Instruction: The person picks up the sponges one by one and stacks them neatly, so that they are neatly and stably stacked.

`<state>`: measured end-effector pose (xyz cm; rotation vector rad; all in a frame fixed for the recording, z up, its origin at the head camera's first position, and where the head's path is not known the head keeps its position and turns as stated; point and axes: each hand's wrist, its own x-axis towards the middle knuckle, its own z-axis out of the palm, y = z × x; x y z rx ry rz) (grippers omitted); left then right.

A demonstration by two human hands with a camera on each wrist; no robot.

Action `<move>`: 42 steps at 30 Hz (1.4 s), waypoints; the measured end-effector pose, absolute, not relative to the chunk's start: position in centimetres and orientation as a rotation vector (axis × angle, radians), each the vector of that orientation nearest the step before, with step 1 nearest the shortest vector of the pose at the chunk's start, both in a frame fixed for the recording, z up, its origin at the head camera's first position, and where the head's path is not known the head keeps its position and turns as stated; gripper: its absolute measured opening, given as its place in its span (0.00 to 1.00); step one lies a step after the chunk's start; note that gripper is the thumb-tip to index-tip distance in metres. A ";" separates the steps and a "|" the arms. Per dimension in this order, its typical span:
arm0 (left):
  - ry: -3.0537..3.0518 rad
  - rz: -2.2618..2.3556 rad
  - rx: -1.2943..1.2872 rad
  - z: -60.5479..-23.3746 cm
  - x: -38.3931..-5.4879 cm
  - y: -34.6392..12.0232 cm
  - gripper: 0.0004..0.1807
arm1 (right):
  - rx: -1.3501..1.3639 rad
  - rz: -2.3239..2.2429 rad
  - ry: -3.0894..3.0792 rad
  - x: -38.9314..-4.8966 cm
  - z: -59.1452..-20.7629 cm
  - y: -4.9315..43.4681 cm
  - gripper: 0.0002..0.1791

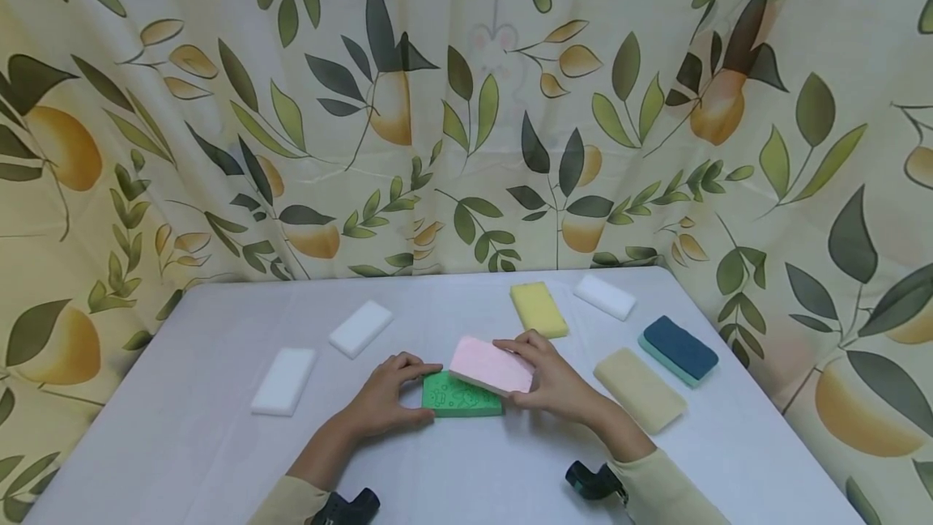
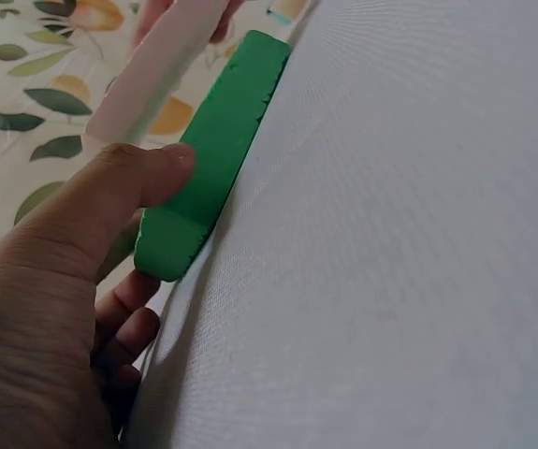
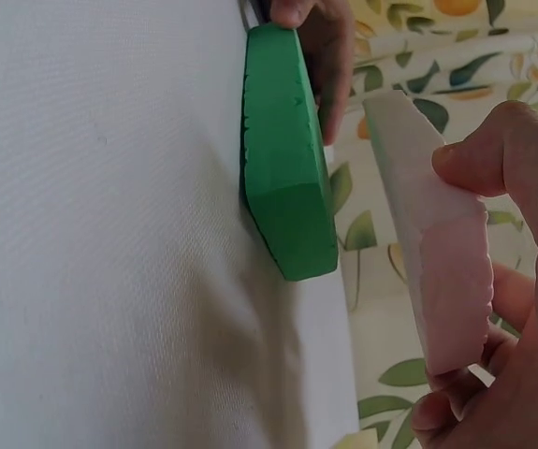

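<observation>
A green sponge (image 1: 461,397) with a pattern pressed into its top lies on the white table. My left hand (image 1: 382,402) grips its left end, thumb on the near side and fingers on the far side. Just above its right part, my right hand (image 1: 555,383) holds a pink sponge (image 1: 492,363) by the right end, slightly tilted. From the right wrist view, a gap separates the pink sponge (image 3: 442,253) from the green sponge (image 3: 285,159), and the pink one's underside looks pale. The left wrist view shows the left thumb pressed against the green sponge (image 2: 217,154).
Two white sponges (image 1: 284,382) (image 1: 360,329) lie on the left. At the back right are a yellow sponge (image 1: 538,310) and another white sponge (image 1: 605,296). A beige sponge (image 1: 640,390) and a dark blue and teal sponge (image 1: 679,350) lie right. A patterned curtain (image 1: 466,185) hangs behind the table.
</observation>
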<state>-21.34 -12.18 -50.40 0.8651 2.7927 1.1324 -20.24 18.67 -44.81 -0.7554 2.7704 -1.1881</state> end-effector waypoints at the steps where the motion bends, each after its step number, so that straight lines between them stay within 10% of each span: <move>1: 2.793 1.135 0.862 -50.4 -21.3 -12.2 0.35 | -0.765 -1.188 2.764 -20.2 -44.8 18.6 0.40; 42: 2.733 1.101 0.786 -49.5 -21.6 -12.4 0.36 | -0.947 -1.146 2.613 -21.3 -45.4 16.8 0.35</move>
